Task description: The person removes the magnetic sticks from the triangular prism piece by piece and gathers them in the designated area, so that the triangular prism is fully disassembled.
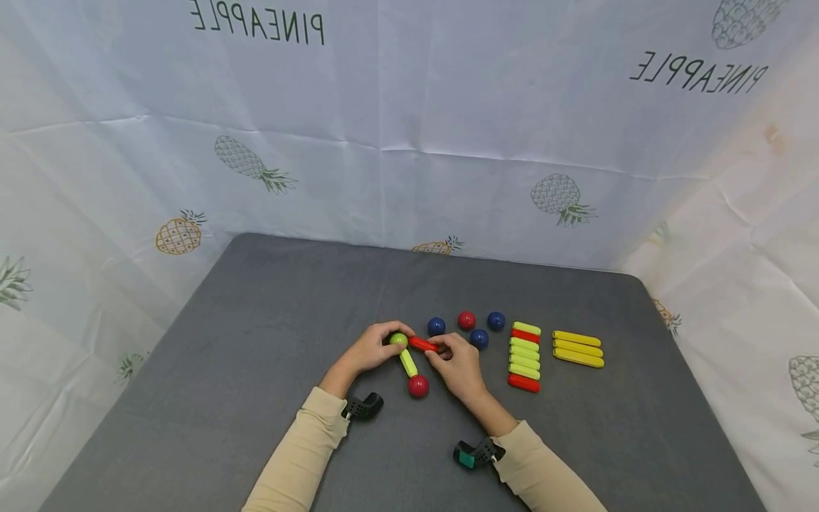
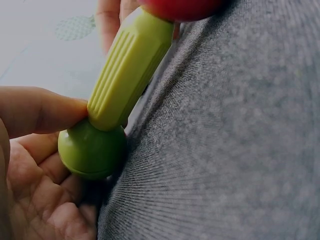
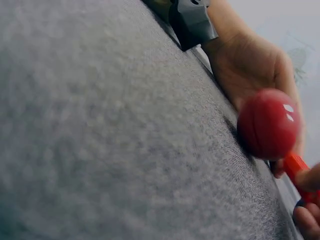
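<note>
My left hand (image 1: 371,347) grips a green ball (image 1: 398,340) between thumb and fingers. A yellow-green stick (image 1: 408,363) runs from that ball to a red ball (image 1: 419,386) nearer me; in the left wrist view the ridged stick (image 2: 127,70) meets the green ball (image 2: 92,152) beside the thumb. My right hand (image 1: 459,366) pinches a short red stick (image 1: 422,344), whose far end is at or close to the green ball; whether they are joined I cannot tell. In the right wrist view the red ball (image 3: 269,124) partly covers my left hand.
Behind my right hand lie blue balls (image 1: 436,326) and another red ball (image 1: 466,321). To the right, several yellow-green and red sticks (image 1: 525,358) form a column, with yellow sticks (image 1: 578,349) beyond. A pineapple-print cloth (image 1: 409,192) hangs behind the grey table (image 1: 288,299).
</note>
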Motion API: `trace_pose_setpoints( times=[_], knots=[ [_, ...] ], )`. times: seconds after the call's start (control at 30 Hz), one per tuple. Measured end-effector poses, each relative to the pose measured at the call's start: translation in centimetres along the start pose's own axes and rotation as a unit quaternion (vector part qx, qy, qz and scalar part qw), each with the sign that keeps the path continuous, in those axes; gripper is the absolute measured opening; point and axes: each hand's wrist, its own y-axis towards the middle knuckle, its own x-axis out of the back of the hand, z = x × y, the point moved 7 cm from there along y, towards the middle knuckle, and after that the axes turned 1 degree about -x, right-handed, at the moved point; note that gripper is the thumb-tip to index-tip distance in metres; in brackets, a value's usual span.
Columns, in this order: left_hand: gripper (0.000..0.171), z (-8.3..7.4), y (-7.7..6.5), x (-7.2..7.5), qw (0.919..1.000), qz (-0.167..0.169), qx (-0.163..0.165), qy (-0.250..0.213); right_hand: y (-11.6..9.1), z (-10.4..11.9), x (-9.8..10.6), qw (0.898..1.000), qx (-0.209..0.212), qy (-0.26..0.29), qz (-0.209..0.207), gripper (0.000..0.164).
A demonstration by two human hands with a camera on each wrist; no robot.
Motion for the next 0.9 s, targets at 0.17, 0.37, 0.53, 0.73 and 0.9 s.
trace_pose_setpoints(
  times=[0.17, 0.37, 0.53, 0.73, 0.9],
  knots=[
    [0.023, 0.0, -0.1, -0.1, 0.9999, 0.004, -0.011, -0.001, -0.7, 0.5, 1.4, 0.999, -0.014, 0.013, -0.025, 0.018],
    [0.024, -0.3, -0.1, -0.1, 0.9997, 0.004, -0.020, 0.014, -2.0, 0.4, 3.4, 1.000, -0.019, 0.013, -0.003, 0.020],
    [0.023, -0.3, -0.1, -0.1, 0.9995, 0.001, -0.019, 0.026, -3.3, -0.5, 6.4, 1.000, -0.018, -0.007, -0.007, 0.024],
    [0.029, -0.4, 0.0, -0.3, 0.9999, -0.001, -0.008, 0.015, -5.7, -2.3, 10.4, 0.996, -0.054, -0.074, -0.022, 0.026],
    [0.033, -1.3, -0.4, -0.2, 0.9999, 0.002, 0.008, 0.014, -7.6, -3.8, 12.9, 0.988, -0.089, -0.121, -0.031, 0.026]
  ],
)
